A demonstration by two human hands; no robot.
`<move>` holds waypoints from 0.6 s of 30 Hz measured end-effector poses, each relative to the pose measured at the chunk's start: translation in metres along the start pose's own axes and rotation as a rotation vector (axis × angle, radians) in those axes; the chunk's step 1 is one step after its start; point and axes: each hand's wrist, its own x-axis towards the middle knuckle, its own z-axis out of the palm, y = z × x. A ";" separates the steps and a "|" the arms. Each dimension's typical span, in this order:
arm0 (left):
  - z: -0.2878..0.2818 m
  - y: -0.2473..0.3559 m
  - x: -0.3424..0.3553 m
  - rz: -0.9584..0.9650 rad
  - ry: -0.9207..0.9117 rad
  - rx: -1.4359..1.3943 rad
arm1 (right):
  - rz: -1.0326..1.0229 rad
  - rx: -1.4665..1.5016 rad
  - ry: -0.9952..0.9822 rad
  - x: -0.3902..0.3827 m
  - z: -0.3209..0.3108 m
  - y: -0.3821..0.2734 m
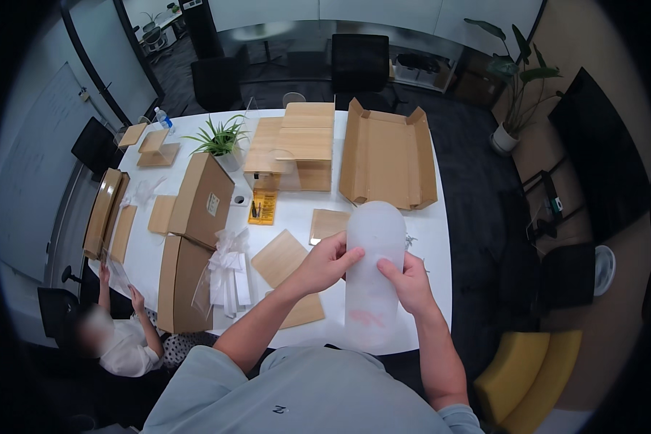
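Note:
A long frosted, translucent panel (pixel 373 289) with rounded ends is held up in front of me, above the near edge of the white table. My left hand (pixel 328 263) grips its left edge, thumb on the front face. My right hand (pixel 411 283) grips the right edge the same way. The fingers behind the panel are mostly hidden. A reddish mark shows near its lower end. Just past my left hand lies a small light-wood board (pixel 328 225) with a shiny cover. Two more wooden boards, one a square board (pixel 285 258), lie by my left forearm.
A wooden shelf unit (pixel 307 137) stands at the back beside an open cardboard box (pixel 389 155). Left of me are more cardboard boxes (pixel 201 195), white wrapping (pixel 230 275), a yellow tool set (pixel 262 207) and a potted plant (pixel 224 141). A seated person (pixel 126 347) handles clear film at the left.

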 end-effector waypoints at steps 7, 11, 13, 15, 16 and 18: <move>-0.008 0.007 -0.002 0.113 0.194 0.025 | -0.003 -0.173 -0.085 -0.008 -0.001 -0.009; -0.017 0.028 0.000 0.329 0.328 0.276 | 0.029 -0.289 -0.116 -0.019 -0.007 -0.025; -0.015 0.039 0.001 0.561 0.445 0.582 | -0.001 -0.357 -0.097 -0.025 -0.007 -0.030; -0.007 0.052 -0.009 0.406 0.387 0.540 | -0.084 -0.445 -0.057 -0.030 -0.007 -0.030; -0.001 0.057 -0.014 0.325 0.332 0.453 | -0.192 -0.520 -0.035 -0.029 -0.005 -0.030; 0.011 0.051 -0.017 0.229 0.234 0.258 | -0.411 -0.664 0.012 -0.028 0.000 -0.029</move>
